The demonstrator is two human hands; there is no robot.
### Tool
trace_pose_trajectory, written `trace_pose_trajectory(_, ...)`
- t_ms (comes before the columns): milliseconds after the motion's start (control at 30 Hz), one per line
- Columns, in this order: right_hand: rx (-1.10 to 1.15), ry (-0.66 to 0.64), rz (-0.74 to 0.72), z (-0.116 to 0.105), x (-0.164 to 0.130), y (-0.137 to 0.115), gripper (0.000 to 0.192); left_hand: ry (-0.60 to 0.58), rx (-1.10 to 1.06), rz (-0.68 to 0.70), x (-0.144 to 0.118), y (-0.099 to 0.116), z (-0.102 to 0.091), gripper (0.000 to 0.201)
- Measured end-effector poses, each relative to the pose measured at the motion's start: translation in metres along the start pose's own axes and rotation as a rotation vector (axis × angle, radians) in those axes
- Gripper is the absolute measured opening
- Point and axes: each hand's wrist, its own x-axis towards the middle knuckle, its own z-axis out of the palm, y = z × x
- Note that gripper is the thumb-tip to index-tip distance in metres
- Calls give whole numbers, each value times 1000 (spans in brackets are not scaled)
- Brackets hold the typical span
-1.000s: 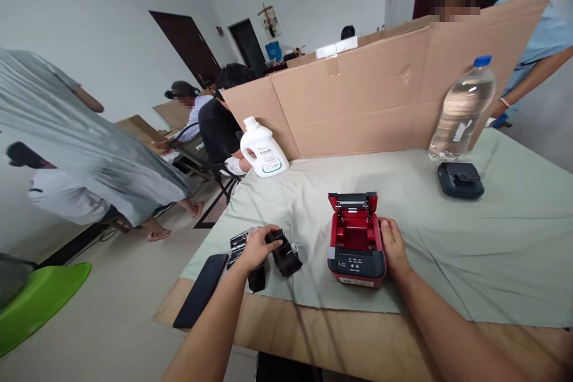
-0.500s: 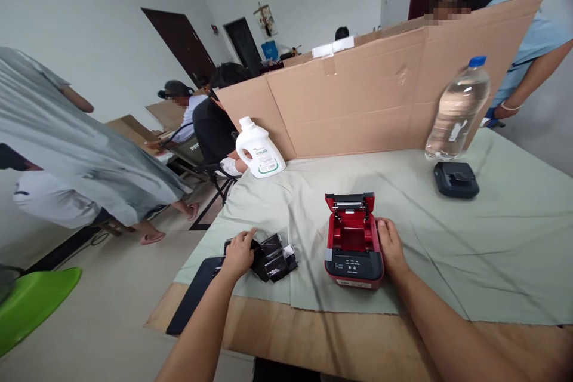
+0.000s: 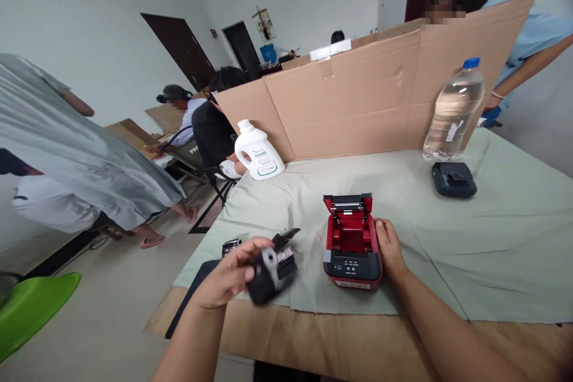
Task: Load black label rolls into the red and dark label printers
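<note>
Apparent step: roll pickup. Left hand (image 3: 233, 271) grips black roll (image 3: 263, 284); right hand (image 3: 391, 246), unclenched, touches red printer (image 3: 353, 268). Next move seemingly requires steady hold.

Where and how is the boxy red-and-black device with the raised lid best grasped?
Likely the side walls of the boxy red-and-black device, from left and right: they face opposite ways, while the raised lid and red cavity make the top awkward. The right hand lies against its right wall.
</note>
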Motion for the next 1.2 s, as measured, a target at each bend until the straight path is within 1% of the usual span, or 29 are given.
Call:
trace_pose_trajectory(33,3,1,-1,0,0,0,41,-249,-16,-39,-3,9,11,62)
trace_pose_trajectory(67,4,-1,0,0,0,1,41,-457,3,-67,-2,17,22,60)
trace_pose_trajectory(100,3,-4,2,0,1,2,41,-599,42,-75,1,23,34,56)
trace_pose_trajectory(133,2,-7,7,0,1,3,41,-662,90,-55,9,28,46,53)
trace_pose_trajectory(167,0,-6,12,0,1,4,42,-652,138,-11,19,31,58,49)
trace_pose_trajectory(200,-3,-4,16,0,2,4,42,-590,178,54,31,32,70,46)
trace_pose_trajectory(267,-6,4,9,0,3,5,42,-429,306,213,60,32,94,41)
trace_pose_trajectory(333,-4,7,-6,0,3,5,43,-303,519,345,88,30,114,40)
trace_pose_trajectory(400,1,7,-19,0,3,4,43,-258,758,409,110,26,129,41)
trace_pose_trajectory(500,-5,0,-29,0,3,3,41,-280,1004,416,128,23,143,41)
trace_pose_trajectory(600,-16,-9,-27,0,3,3,41,-287,1085,416,133,22,148,43)
trace_pose_trajectory(667,-16,-6,-25,-1,3,3,41,-293,1065,408,132,21,147,45)
trace_pose_trajectory(833,-21,-5,-25,0,4,4,41,-313,882,419,132,16,141,48)
trace_pose_trajectory(1000,-24,6,-28,0,4,3,41,-310,719,438,132,6,137,42)
trace_pose_trajectory(1100,-30,5,-27,0,4,2,42,-319,626,458,130,5,136,41)
trace_pose_trajectory(1133,-30,2,-25,0,4,2,43,-320,638,468,129,6,136,41)
trace_pose_trajectory(1200,-28,-2,-23,0,4,3,44,-312,745,480,127,9,137,42)
